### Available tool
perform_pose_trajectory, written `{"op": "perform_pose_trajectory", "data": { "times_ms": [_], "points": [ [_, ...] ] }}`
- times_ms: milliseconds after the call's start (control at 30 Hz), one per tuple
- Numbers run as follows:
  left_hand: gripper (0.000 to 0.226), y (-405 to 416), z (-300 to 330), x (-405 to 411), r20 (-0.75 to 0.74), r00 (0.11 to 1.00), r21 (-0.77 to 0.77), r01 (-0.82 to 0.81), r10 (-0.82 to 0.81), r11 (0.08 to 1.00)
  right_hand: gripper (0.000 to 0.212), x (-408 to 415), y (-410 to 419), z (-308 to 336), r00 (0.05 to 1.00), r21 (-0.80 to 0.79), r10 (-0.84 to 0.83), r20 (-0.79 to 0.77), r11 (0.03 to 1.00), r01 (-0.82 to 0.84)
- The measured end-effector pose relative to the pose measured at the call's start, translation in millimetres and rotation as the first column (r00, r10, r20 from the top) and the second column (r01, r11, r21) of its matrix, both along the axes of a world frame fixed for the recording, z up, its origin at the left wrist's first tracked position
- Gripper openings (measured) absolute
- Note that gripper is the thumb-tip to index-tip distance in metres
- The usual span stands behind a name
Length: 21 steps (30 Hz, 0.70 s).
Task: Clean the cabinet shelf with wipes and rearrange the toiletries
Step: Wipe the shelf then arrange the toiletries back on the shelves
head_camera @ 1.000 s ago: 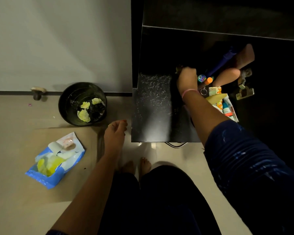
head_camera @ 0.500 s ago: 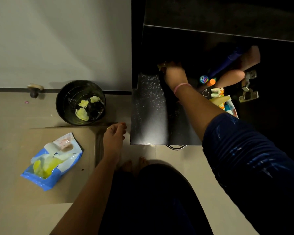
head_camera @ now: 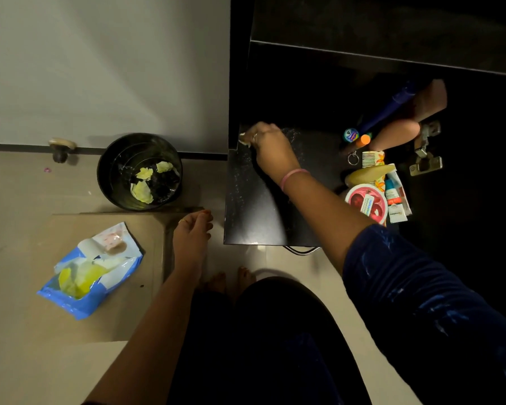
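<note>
My right hand presses a pale wipe onto the far left corner of the black cabinet shelf; only an edge of the wipe shows past the fingers. The shelf surface has a damp, speckled sheen. Toiletries crowd the shelf's right side: a red round tub, a comb, tubes, a blue-handled brush and a tan bottle. My left hand hangs over the floor with fingers loosely apart and holds nothing. An open blue wipes pack lies on the floor at the left.
A black bin with crumpled used wipes stands against the white wall, left of the cabinet. A door stopper sits by the skirting. A metal hinge sticks out at the shelf's right. My bare feet rest before the shelf's front edge.
My right hand has slid left across the shelf with the wipe, from beside the toiletries to the far left corner. The left hand has stayed in place.
</note>
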<state>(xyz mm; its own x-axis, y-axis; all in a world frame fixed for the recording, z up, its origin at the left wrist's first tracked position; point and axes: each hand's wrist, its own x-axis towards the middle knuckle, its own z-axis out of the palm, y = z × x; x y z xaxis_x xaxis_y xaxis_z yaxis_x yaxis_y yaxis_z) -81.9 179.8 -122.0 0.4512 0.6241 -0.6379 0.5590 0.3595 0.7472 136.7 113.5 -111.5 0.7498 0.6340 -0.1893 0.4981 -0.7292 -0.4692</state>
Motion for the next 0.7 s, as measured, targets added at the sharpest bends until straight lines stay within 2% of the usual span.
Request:
{"op": "perform_pose_trajectory", "data": {
  "times_ms": [67, 133, 300, 400, 533, 600, 633, 700],
  "points": [
    [0.028, -1, 3, 0, 0.007, 1.000, -0.008, -0.002, 0.002, 1.000, 0.049, -18, -8, -3, 0.995, 0.002, 0.069, 0.071, 0.998, -0.070],
    [0.027, -1, 4, -1, 0.001, 1.000, -0.009, 0.000, 0.000, 1.000, 0.052, -35, -17, -4, 0.993, 0.033, 0.100, 0.070, 0.994, -0.102],
    [0.027, 2, 3, -7, -0.011, 1.000, -0.029, -0.003, 0.002, 1.000, 0.033, -94, -47, -6, 0.988, 0.122, 0.135, -0.080, 0.985, -0.125],
    [0.027, 2, 3, -12, -0.028, 1.000, -0.005, 0.012, -0.012, 1.000, 0.035, -130, -70, -1, 0.973, 0.144, 0.193, -0.130, 0.974, -0.174],
    [0.026, 4, 2, -19, -0.036, 0.999, -0.014, 0.012, -0.013, 1.000, 0.038, -160, -93, 14, 0.915, 0.095, 0.402, 0.003, 0.911, -0.401],
    [0.026, 3, 3, -23, -0.046, 0.999, -0.019, 0.008, -0.009, 1.000, 0.035, -163, -97, 24, 0.878, 0.093, 0.478, -0.003, 0.875, -0.476],
    [0.026, 3, 3, -24, -0.047, 0.999, -0.018, 0.009, -0.010, 1.000, 0.035, -157, -95, 30, 0.885, 0.113, 0.466, -0.027, 0.881, -0.460],
    [0.026, 1, 5, -26, -0.040, 0.999, -0.013, 0.025, -0.025, 1.000, 0.035, -128, -90, 42, 0.954, 0.187, 0.297, -0.043, 0.940, -0.285]
  ]
}}
